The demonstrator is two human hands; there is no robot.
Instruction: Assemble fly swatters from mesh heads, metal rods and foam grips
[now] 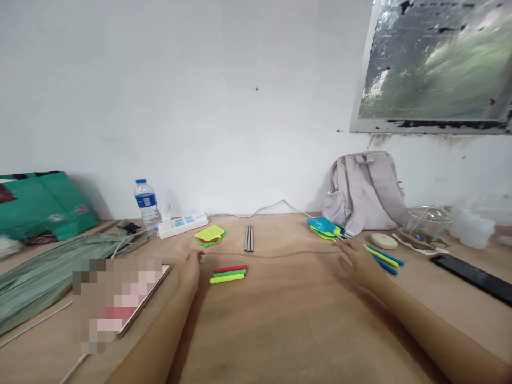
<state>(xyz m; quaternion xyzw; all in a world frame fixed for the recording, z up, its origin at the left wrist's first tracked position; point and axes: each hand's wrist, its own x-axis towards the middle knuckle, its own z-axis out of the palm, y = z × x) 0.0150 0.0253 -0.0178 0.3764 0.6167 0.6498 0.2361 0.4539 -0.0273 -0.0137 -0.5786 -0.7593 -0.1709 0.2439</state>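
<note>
Left hand (191, 269): lies flat on the pale wooden worktop (288, 320), fingers loosely extended, holding nothing. Just beside its fingertips, three short plastic sticks, one red, one green, one yellow (229, 274), lie side by side in a stack, apart from the hand.

Right hand (359, 262): rests on the worktop, blurred, fingers spread, pinching nothing that shows. Long thin blue and yellow-green sticks (384, 258) lie just beside it on its right; whether the fingers touch them cannot be told.

Between the two hands, nearer the back edge: a pair of grey metal rods (248, 238), parallel, and a yellow and green pile of flat plastic pieces (210, 234). A blue and green pile of flat pieces (324, 226) lies by a pale grey fabric backpack (366, 188) leaning on the wall.

Toward the back left corner: a clear plastic water bottle with blue cap (146, 201), a white power strip (183, 224), a green bag (42, 204).

Right edge: a cream oval object (383, 240), a black phone (474, 276).
</note>
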